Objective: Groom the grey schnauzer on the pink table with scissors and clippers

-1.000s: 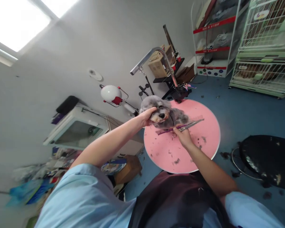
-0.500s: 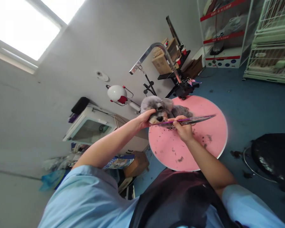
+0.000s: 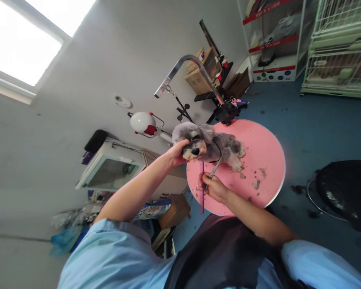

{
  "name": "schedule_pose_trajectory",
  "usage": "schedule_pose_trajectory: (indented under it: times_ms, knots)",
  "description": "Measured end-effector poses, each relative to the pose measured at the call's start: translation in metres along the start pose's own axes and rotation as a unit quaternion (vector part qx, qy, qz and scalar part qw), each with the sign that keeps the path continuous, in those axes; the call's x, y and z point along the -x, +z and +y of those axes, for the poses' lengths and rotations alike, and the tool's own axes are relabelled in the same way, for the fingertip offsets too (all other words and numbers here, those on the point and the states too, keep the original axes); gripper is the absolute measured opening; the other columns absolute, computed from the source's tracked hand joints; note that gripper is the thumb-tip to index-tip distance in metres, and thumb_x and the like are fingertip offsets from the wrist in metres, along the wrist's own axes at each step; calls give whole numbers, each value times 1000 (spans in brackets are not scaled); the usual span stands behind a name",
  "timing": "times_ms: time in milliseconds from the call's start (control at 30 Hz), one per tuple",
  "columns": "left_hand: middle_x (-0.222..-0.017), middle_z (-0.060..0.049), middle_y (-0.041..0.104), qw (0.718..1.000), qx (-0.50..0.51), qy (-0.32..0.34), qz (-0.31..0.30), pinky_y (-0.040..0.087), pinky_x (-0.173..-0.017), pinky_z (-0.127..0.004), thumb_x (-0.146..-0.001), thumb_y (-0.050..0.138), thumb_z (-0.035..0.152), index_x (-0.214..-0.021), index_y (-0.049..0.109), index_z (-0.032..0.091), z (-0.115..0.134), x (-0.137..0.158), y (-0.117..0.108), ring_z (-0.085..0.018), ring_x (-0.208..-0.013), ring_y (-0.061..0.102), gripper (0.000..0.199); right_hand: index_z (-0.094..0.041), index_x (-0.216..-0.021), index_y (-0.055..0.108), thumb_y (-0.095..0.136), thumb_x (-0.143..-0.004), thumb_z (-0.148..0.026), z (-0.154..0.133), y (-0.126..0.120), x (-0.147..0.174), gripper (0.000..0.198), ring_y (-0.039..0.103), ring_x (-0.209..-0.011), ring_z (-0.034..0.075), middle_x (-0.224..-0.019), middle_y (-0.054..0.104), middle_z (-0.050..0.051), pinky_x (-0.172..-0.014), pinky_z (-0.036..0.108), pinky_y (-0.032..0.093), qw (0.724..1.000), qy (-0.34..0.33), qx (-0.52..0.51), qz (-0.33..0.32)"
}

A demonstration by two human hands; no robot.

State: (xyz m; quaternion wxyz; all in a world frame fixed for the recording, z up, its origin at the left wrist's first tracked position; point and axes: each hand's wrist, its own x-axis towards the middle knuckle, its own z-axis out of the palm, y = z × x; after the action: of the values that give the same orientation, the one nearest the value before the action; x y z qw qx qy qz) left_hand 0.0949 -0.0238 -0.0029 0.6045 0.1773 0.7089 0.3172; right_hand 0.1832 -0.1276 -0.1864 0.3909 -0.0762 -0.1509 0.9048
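A grey dog (image 3: pixel 212 138) with a pale muzzle and a dark collar sits on a round pink grooming table (image 3: pixel 267 156). My left hand (image 3: pixel 178 153) is wrapped round the side of its head, the thumb beside the muzzle and the other fingers partly hidden under the jaw. Below the dog's chin, my right hand (image 3: pixel 217 188) grips a purple comb (image 3: pixel 202 204) and a pair of scissors (image 3: pixel 215 167) together. The comb stands roughly upright in the view. The scissor blades point up toward the dog's chest.
Hair clippings (image 3: pixel 256 184) lie on the table. A curved metal grooming arm (image 3: pixel 180 63) with a hanging strap rises behind the dog. A white lamp-like device (image 3: pixel 142 122) is at the left, a black stool (image 3: pixel 345 188) at the right, and wire cages (image 3: pixel 343 60) stand beyond.
My right hand has moved down and left from the dog's muzzle, turning the comb from level to upright and the scissors upward. My left hand stays on the dog's head. The view has shifted slightly.
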Motion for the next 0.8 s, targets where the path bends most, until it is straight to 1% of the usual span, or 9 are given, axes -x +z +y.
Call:
schedule_pose_trajectory:
  times_ms: [167,267,367,500,533,600,667,700,800]
  knots:
    - [-82,-13,77,1000,-1,1,0,61,-60,-31,-102,36,17,-151,49,1,0,1,5,-24,-63,74,53,-25,-79,52,92,-69,-65,10,12,28,57,51,-60,14,-63,57,-5,-61,29,42,997,-56,-41,-45]
    - [-76,-12,76,1000,-2,9,7,57,-55,-30,-102,39,18,-152,48,1,-1,0,4,-23,-56,70,54,-26,-80,52,91,-70,-63,9,14,22,55,52,-59,15,-63,58,-5,-57,27,40,998,-54,-39,13]
    - [-78,-11,77,1000,11,16,-11,59,-58,-30,-102,42,18,-151,50,3,-3,-1,3,-23,-58,70,52,-26,-80,52,89,-69,-61,11,28,8,52,52,-58,14,-64,60,-5,-52,25,37,998,-25,-18,50]
    - [-79,-12,76,1000,11,11,-18,59,-58,-30,-102,41,19,-145,54,3,-4,-4,-2,-23,-60,72,47,-26,-79,54,86,-71,-68,25,36,9,53,60,-68,17,-68,64,-2,-68,31,52,995,-91,14,-24]
    - [-80,-13,76,1000,8,9,-19,57,-55,-30,-103,42,20,-143,56,3,-3,-6,-4,-23,-61,72,46,-26,-78,54,83,-73,-71,29,28,13,54,61,-69,18,-68,64,-1,-70,33,52,994,-106,33,-15]
    - [-83,-14,76,1000,0,7,-24,52,-48,-28,-103,43,24,-136,60,5,-3,-9,-8,-23,-61,72,42,-27,-77,52,73,-78,-77,34,-2,23,54,60,-68,19,-67,62,0,-67,32,51,983,-98,120,96]
    - [-83,-13,76,999,-5,3,-35,48,-45,-27,-103,45,26,-130,63,8,-2,-12,-12,-22,-58,70,38,-27,-73,48,61,-84,-77,31,-47,32,52,57,-63,19,-63,57,-1,-62,31,48,932,-50,240,266]
    - [-81,-12,75,999,-7,1,-41,48,-46,-27,-103,45,27,-128,63,9,-1,-13,-13,-22,-57,70,36,-28,-69,45,59,-87,-73,26,-72,36,50,56,-61,20,-58,52,-2,-60,31,46,905,-24,282,319]
    - [-81,-12,75,999,-2,-3,-51,50,-50,-29,-101,48,27,-125,65,11,0,-14,-15,-22,-59,70,34,-29,-58,40,63,-90,-54,7,-133,49,47,51,-51,20,-43,36,-5,-57,31,39,864,45,346,363]
